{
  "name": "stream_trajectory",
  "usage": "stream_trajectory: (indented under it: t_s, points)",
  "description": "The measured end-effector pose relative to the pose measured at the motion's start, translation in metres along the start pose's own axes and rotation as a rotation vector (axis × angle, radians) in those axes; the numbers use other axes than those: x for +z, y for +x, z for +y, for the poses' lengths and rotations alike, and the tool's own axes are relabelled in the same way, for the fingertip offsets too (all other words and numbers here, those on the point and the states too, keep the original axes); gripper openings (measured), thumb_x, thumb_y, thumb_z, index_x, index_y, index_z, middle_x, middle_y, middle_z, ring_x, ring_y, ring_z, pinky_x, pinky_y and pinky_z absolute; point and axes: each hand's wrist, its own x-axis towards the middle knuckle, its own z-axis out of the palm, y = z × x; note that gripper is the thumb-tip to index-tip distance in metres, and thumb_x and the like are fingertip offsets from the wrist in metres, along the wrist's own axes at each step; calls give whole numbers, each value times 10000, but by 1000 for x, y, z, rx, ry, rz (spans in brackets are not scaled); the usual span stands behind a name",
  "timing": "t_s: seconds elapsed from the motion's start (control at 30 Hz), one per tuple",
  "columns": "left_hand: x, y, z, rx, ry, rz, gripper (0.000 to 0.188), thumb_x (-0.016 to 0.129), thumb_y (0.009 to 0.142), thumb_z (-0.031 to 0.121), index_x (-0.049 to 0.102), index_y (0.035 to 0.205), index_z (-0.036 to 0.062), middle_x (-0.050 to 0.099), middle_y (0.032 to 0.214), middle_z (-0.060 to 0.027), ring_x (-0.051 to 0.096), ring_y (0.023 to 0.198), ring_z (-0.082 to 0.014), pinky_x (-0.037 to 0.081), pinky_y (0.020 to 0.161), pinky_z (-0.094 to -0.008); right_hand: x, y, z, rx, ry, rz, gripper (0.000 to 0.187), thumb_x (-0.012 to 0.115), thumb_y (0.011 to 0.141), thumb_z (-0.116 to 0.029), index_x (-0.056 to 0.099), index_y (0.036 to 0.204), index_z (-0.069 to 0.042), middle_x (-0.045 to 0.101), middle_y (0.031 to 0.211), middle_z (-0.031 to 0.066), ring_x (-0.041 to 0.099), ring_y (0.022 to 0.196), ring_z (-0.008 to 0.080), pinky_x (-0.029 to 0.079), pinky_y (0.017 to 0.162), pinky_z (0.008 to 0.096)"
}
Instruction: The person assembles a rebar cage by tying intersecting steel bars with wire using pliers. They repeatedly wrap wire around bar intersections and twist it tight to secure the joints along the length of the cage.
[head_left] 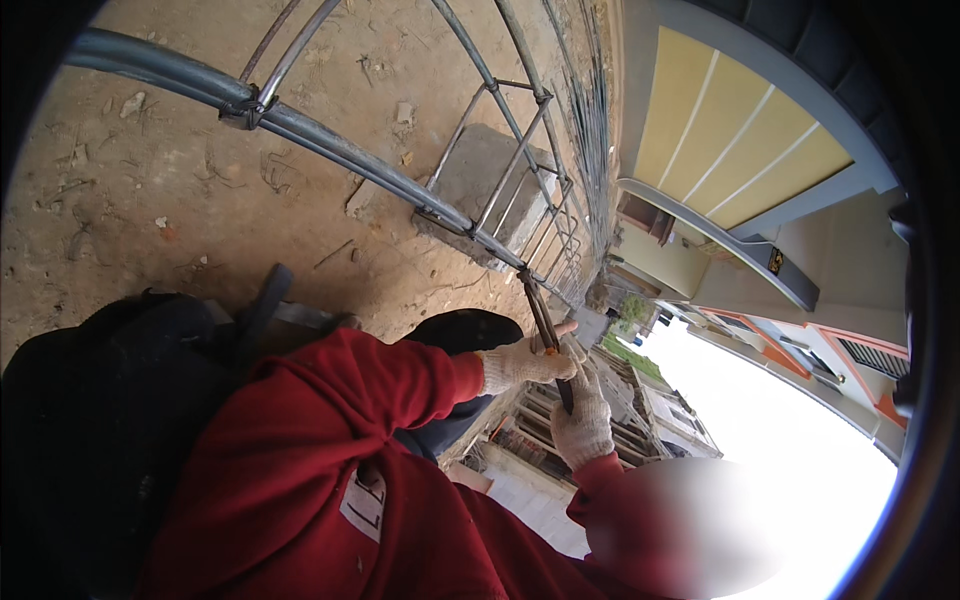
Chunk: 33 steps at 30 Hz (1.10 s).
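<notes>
Both my hands are in pale knitted gloves and meet on a pair of long, dark metal pincers (541, 312). Their jaws reach up to a bar of the steel rebar cage (375, 182), touching it or very close; I cannot tell which. My left hand (527, 364) closes round the handles from the left, one finger stretched along them. My right hand (583, 418) is closed at the lower handle end, just right of the left hand. A twisted wire tie (240, 112) binds bars farther up the cage. Any wire at the jaws is too small to make out.
A concrete block (490, 185) lies under the cage. Long loose rebars (592, 120) run along the far side. Brown dirt ground (110, 190) carries stones and wire scraps. A dark bar (266, 300) sticks up beside my dark-clothed leg. Buildings stand at the right.
</notes>
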Motion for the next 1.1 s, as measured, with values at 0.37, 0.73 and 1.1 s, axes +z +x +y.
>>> stream_trajectory:
  t_s: [0.37, 0.73, 1.1]
  points:
    - [-24, -7, 15, 100, -459, -398, 878, 587, 829, 720, 434, 1469, 138, 368, 1568, -123, 335, 1460, -326, 274, 1184, -544, -46, 32, 41, 399, 601, -453, 300, 587, 973, -90, 605, 1211, 92, 681, 904, 134, 655, 708, 174, 557, 632, 330]
    - [50, 48, 57, 424, -871, 20, 182, 613, 991, 210, 611, 853, 92, 620, 797, -19, 634, 846, -179, 548, 945, -430, -92, 36, -24, 221, -103, -165, 572, 773, 852, -323, 593, 1230, 67, 702, 893, 193, 715, 782, 298, 577, 688, 398]
    - [55, 44, 34, 351, -815, 380, 174, 702, 942, 263, 619, 922, 112, 633, 879, -35, 634, 801, -183, 559, 828, -382, -52, 54, 18, 258, -605, -410, 303, 796, 822, -267, 651, 931, -24, 619, 701, 85, 667, 651, 259, 513, 545, 392]
